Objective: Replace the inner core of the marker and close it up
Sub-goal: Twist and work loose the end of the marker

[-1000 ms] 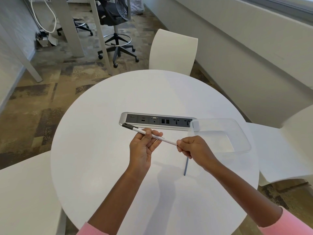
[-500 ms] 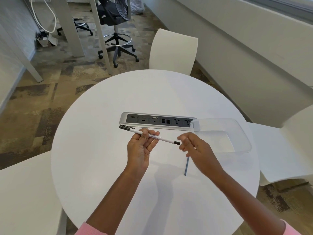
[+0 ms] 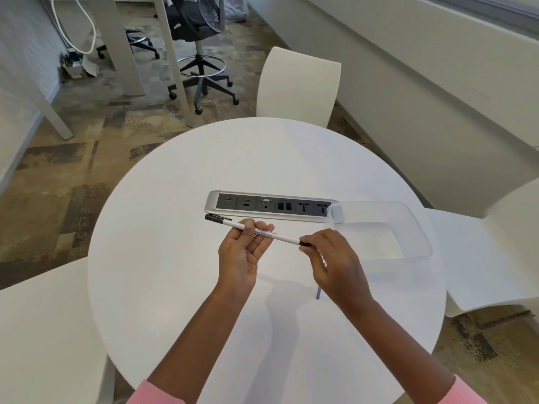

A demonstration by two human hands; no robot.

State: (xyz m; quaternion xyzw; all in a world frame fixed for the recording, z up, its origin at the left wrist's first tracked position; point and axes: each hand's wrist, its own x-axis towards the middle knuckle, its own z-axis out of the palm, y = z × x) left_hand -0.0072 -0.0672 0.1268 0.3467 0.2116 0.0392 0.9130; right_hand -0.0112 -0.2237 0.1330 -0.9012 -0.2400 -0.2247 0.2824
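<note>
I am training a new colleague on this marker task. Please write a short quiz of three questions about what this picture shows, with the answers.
1. Which hand holds the white marker by its barrel?
2. True or false: the grey rod lies inside the clear plastic tray.
3. Multiple choice. The right hand's fingertips are at: A) the marker's capped end, B) the marker's small black end piece, C) the socket strip.

Key
1. The left hand; the marker is off the table.
2. False. It lies on the table, partly hidden by the right hand, outside the tray.
3. B.
</note>
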